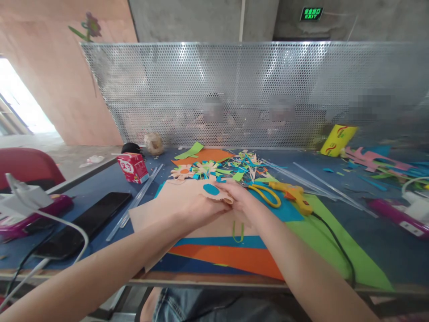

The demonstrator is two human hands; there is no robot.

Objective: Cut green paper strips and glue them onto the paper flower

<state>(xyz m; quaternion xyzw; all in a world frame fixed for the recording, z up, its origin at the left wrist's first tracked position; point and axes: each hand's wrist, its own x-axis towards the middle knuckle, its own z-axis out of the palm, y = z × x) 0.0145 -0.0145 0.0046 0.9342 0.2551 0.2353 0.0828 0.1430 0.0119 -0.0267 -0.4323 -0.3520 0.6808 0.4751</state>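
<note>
Both my hands meet over the middle of the table on a small beige paper flower (214, 192) with a blue centre. My left hand (189, 203) cups it from the left. My right hand (243, 201) pinches its right edge. A thin green strip (237, 232) hangs down below my hands. Under them lie beige (150, 214), blue, orange (228, 257) and green (321, 232) foam sheets. Yellow-handled scissors (266, 194) and a yellow glue gun (295, 194) lie just right of my right hand.
Finished paper flowers and scraps (221, 167) pile up behind my hands. A red carton (133, 167), clear glue sticks (137, 201), a black phone (83, 223) and a white charger (25, 197) sit at left. A perforated metal screen (234, 89) backs the table; people sit beyond it.
</note>
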